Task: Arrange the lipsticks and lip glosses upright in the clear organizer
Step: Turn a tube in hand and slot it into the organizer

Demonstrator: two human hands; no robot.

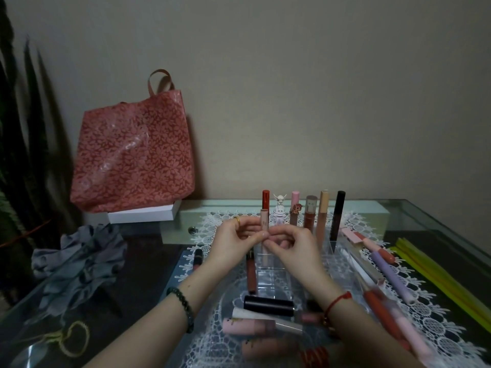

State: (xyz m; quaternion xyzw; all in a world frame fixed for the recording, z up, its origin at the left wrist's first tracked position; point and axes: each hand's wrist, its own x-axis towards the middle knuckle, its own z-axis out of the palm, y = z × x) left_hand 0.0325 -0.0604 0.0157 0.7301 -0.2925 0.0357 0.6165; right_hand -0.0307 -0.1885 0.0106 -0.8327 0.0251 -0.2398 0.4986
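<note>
Both hands meet at frame centre on one pale pink lip gloss (264,221), held upright. Left hand (233,241) grip: fingertips pinching the tube from the left, gold ring (237,220) on one finger. Right hand (291,252) grip: thumb and fingers pinching the same tube from the right. The tube's lower end goes down into the clear organizer (332,252), just below the hands; can't tell whether it sits on the bottom. Already upright along the organizer's back row, left to right: red lipstick (265,199), white figurine (279,211), pink tube (295,201), brown gloss (310,213), beige tube (323,212), black tube (339,212). Loose on the lace mat (438,328): brown tube (251,276) just left of the organizer, black lipstick (268,304) and pink lipstick (249,326) lying flat in front of it at lower centre, purple tube (393,276) and blurred red tubes (382,305) lying at right. Dark bead bracelet (183,309) on the left wrist, red string (337,301) on the right. Glass worktop (425,216). Upper left: red floral bag (132,155) on a white box (143,215) against the wall. Left: grey cloth (79,264). Right edge: yellow strips (438,272).
</note>
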